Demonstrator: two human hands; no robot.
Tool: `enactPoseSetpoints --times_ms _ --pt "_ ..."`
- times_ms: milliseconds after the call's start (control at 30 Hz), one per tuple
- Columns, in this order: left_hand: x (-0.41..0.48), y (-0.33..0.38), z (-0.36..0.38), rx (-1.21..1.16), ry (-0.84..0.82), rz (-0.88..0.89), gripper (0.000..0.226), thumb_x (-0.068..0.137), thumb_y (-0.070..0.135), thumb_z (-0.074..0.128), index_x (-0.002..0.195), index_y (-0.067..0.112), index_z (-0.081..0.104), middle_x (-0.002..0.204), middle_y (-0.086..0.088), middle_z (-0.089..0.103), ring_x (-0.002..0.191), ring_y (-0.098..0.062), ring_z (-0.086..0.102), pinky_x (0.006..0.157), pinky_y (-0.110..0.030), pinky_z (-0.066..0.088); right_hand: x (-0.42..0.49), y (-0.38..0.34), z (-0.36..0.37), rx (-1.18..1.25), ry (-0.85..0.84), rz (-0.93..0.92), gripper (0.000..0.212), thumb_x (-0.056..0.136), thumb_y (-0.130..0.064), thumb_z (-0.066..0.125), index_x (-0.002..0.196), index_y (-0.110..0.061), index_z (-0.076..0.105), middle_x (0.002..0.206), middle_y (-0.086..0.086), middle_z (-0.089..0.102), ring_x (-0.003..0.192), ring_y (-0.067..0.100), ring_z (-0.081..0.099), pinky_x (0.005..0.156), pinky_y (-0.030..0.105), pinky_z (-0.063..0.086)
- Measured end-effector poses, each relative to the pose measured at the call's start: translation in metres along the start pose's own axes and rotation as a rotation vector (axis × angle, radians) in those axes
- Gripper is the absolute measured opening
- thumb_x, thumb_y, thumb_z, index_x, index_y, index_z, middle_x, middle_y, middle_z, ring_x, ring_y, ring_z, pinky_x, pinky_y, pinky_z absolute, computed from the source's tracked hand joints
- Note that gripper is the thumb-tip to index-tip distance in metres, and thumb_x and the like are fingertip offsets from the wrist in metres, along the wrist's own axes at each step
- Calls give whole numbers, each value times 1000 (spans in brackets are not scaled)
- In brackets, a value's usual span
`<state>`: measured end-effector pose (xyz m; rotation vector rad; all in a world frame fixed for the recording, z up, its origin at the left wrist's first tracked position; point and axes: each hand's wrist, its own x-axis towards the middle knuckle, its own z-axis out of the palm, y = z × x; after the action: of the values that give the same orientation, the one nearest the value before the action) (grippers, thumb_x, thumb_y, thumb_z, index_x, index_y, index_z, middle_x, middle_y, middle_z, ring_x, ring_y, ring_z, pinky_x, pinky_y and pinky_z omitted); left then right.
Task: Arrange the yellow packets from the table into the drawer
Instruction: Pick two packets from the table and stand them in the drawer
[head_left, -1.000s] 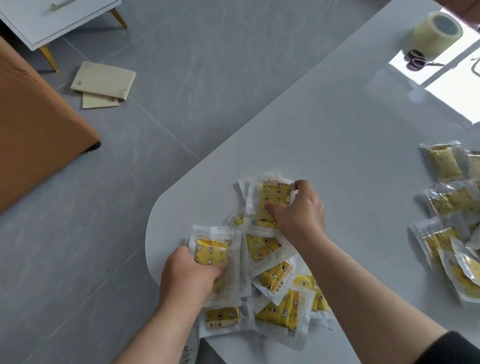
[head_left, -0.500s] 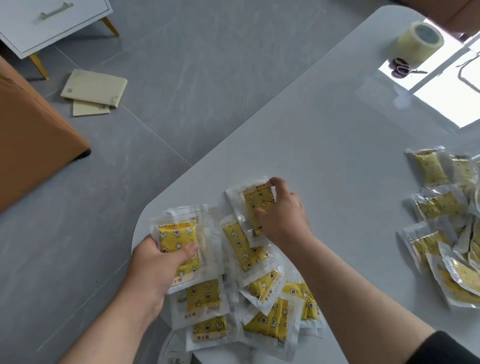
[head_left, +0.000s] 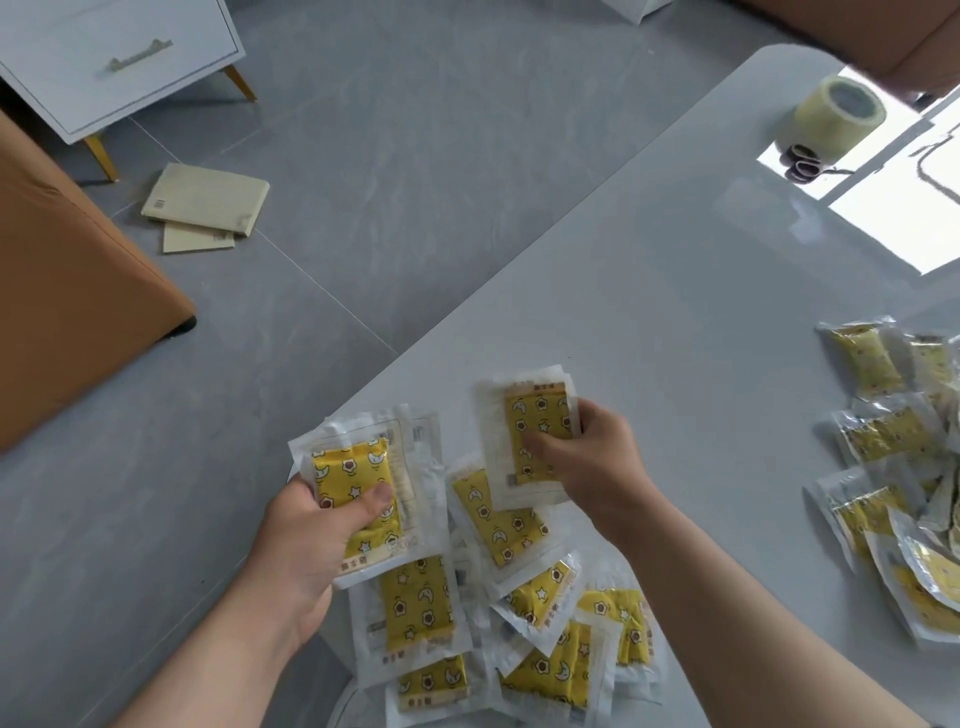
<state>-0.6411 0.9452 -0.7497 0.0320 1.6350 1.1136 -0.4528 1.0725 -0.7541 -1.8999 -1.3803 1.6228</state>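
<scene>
While the left hand grips a small stack of yellow packets and the right hand pinches another, perhaps several, gathering continues; next they must merge, then travel to the closed drawer across the floor.

Setting: a home living room, seemingly. Grey stone-look floor tiles are covering the ground; a white drawer cabinet on slim gold legs is standing at upper left; orange upholstered furniture is sitting beside it; padded mailers are lying on the floor; a glossy grey table is carrying a tape roll and scissors.
</scene>
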Motion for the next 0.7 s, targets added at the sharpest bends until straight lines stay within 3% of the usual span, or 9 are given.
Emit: enactPoseSetpoints --times_ms 33,100,267,400,567,700 --pt "-3 5 1 -9 -15 4 21 79 -3 68 94 12 66 83 -5 77 82 -26 72 76 -42 54 -5 -3 -3 61 -3 1 26 81 -4 74 104 -14 68 97 6 75 83 21 73 67 32 61" --pt "-9 17 4 -31 -54 12 18 82 -2 65 94 11 66 85 -7 77 80 -24 73 72 -40 54 -14 -13 -9 176 0 2 18 80 -2 74 93 -14 70 91 6 76 83 24 74 67 33 61" --pt "-32 72 13 -104 -78 29 13 88 -2 54 94 7 60 90 -18 70 84 -34 67 77 -49 54 -46 -67 -23 434 -13 5 22 84 -2 70 102 -15 66 94 6 76 88 28 73 80 48 58" --pt "-59 128 20 -65 -147 83 17 88 -1 57 103 4 61 97 -21 72 92 -38 68 83 -56 53 -77 -124 -38 605 -41 23 20 90 -3 62 108 -12 61 95 10 76 82 29 74 77 49 58" --pt "-129 203 19 -15 -265 173 14 88 -6 54 100 -1 60 89 -23 72 72 -32 72 57 -42 58 -150 -188 -69 611 -11 -39 22 89 6 57 103 -9 63 85 11 76 76 32 73 75 49 57" --pt "-187 241 14 34 -326 227 15 90 -5 52 100 -1 62 86 -20 74 70 -31 73 51 -37 56 -214 -224 -90 548 51 -91 21 84 7 63 101 -6 66 88 15 76 80 35 72 76 49 58"
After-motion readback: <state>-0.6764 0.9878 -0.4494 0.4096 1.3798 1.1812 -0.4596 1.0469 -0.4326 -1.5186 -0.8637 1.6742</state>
